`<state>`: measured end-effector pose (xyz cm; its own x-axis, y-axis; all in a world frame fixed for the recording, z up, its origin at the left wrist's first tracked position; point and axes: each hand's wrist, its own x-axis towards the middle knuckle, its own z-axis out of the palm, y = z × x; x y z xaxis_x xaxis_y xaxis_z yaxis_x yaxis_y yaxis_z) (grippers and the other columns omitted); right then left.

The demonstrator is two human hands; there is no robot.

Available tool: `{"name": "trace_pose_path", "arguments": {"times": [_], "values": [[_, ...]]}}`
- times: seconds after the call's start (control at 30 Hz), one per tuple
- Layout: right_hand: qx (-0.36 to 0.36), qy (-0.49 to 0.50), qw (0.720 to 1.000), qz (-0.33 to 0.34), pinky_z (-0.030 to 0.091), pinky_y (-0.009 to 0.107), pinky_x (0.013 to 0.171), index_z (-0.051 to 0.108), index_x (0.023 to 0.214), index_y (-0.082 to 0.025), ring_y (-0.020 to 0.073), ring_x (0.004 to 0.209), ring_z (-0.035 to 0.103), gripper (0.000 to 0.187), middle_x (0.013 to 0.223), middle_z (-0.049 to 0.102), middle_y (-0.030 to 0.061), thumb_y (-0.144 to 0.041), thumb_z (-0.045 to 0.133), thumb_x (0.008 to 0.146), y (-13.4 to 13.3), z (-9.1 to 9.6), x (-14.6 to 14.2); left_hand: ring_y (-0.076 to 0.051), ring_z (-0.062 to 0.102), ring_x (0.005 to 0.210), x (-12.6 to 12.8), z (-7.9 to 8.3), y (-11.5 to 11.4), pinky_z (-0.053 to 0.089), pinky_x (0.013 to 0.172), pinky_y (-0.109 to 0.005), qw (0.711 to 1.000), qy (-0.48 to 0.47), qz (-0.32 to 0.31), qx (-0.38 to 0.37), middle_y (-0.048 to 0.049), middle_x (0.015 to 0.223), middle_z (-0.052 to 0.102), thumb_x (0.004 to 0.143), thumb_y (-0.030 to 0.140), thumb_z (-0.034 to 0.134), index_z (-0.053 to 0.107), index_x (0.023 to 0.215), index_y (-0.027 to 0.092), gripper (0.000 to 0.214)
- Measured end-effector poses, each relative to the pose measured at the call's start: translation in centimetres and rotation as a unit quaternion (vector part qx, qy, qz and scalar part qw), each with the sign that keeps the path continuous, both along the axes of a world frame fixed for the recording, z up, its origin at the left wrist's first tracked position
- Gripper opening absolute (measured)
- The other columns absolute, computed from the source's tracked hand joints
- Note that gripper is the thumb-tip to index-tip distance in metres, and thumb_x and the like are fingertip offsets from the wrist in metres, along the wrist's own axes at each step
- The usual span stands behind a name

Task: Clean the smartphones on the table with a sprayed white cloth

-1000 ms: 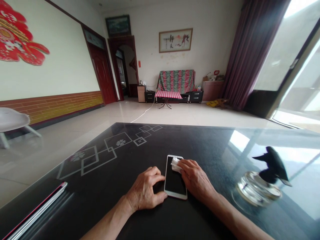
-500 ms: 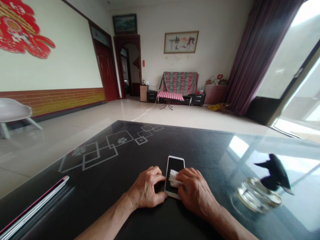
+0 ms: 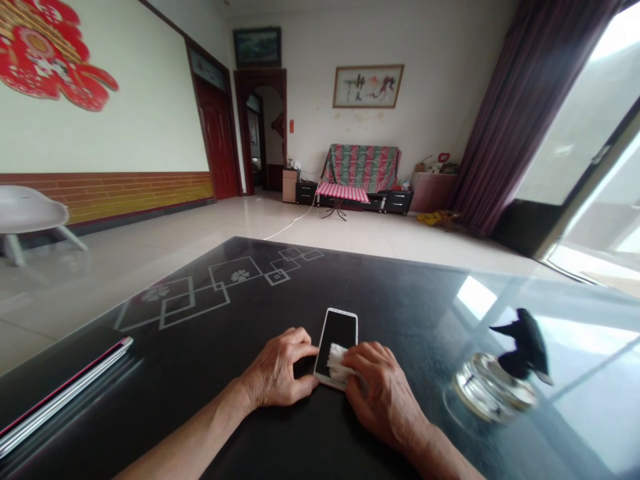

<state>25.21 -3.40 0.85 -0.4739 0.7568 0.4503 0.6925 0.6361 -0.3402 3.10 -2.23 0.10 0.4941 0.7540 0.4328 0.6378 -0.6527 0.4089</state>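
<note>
A white-framed smartphone [image 3: 339,328] with a dark screen lies face up on the black glossy table [image 3: 395,287]. At its left edge, the thumb and bent fingers of my left hand [image 3: 280,365] press against the frame and hold it. My right hand [image 3: 383,387] pinches a crumpled white tissue [image 3: 338,358], which rests on the lower part of the screen. The right fingers cover part of the tissue and the phone's lower right edge. To the right of that hand stands a clear spray bottle [image 3: 493,390] with a black trigger head.
A long silver and red edged object [image 3: 75,387] lies at the table's left side. Beyond the table are a white chair [image 3: 33,212], a small table with a red checked top [image 3: 343,193], and a purple curtain [image 3: 510,127] beside the glass door.
My right hand and the tissue have slid down the screen towards its near end. My left hand stays at the phone's left edge. The camera view has shifted slightly.
</note>
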Motion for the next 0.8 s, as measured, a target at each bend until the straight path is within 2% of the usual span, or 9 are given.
{"name": "trace_pose_path", "arguments": {"times": [0.3, 0.6, 0.8], "values": [[-0.031, 0.013, 0.999, -0.007, 0.038, 0.035, 0.080, 0.064, 0.087, -0.023, 0.0211, 0.087, 0.053, 0.026, 0.089, 0.063, 0.0040, -0.007, 0.051, 0.072, -0.4, 0.3, -0.2, -0.020, 0.056, 0.084, 0.0, 0.2, -0.4, 0.049, 0.078, -0.032, 1.000, 0.002, 0.011, -0.016, -0.0041, 0.092, 0.059, 0.070, 0.022, 0.065, 0.066, 0.106, 0.021, 0.036], [-0.022, -0.020, 0.999, -0.018, 0.038, 0.034, 0.080, 0.064, 0.085, -0.021, 0.0201, 0.087, 0.052, 0.024, 0.086, 0.062, 0.0030, -0.006, 0.051, 0.071, -1.2, 0.8, -0.6, -0.021, 0.057, 0.086, -0.1, -0.1, -0.2, 0.050, 0.077, -0.033, 1.000, -0.007, 0.010, -0.017, -0.0046, 0.094, 0.059, 0.068, 0.021, 0.065, 0.068, 0.105, 0.022, 0.037], [-0.032, -0.036, 0.999, -0.011, 0.038, 0.033, 0.082, 0.066, 0.091, -0.024, 0.0194, 0.091, 0.054, 0.026, 0.093, 0.064, 0.0022, -0.009, 0.050, 0.078, -0.1, 0.8, -0.2, -0.020, 0.058, 0.082, -0.1, -0.2, 0.3, 0.049, 0.075, -0.031, 0.999, -0.019, 0.001, -0.039, -0.0034, 0.090, 0.060, 0.065, 0.021, 0.069, 0.070, 0.098, 0.021, 0.033]]}}
